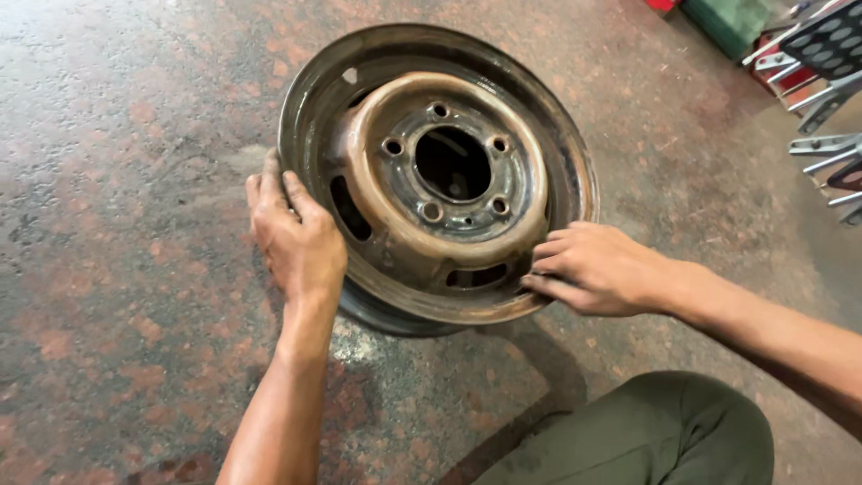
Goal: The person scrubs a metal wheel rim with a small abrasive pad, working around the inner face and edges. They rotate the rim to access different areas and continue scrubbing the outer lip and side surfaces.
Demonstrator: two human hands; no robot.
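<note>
1. head view looks down on a rusty steel wheel rim (437, 171) lying face up on the stained concrete floor (117, 180), its centre hole and ring of bolt holes showing.
2. left hand (296, 238) is flat and fairly spread, palm on the rim's left edge, fingers pointing up along the lip; it presses rather than grasps.
3. right hand (593, 268) rests on the lower right edge with fingers close together and curled over the lip, holding the rim there.
4. to handle the rim well from this pose, a steady grip on opposite sides seems wise: keep fingertips off the sharp rusted lip, and move both hands together so the rim does not tip.
5. a dark band under the near edge may be a second lip or a shadow; it is hard to tell.
6. the right thumb is hidden beneath the hand, and the person's knee in green trousers (664, 431) is cut off at the bottom.
7. grey metal brackets (822, 99) at upper right are only partly in frame.
</note>
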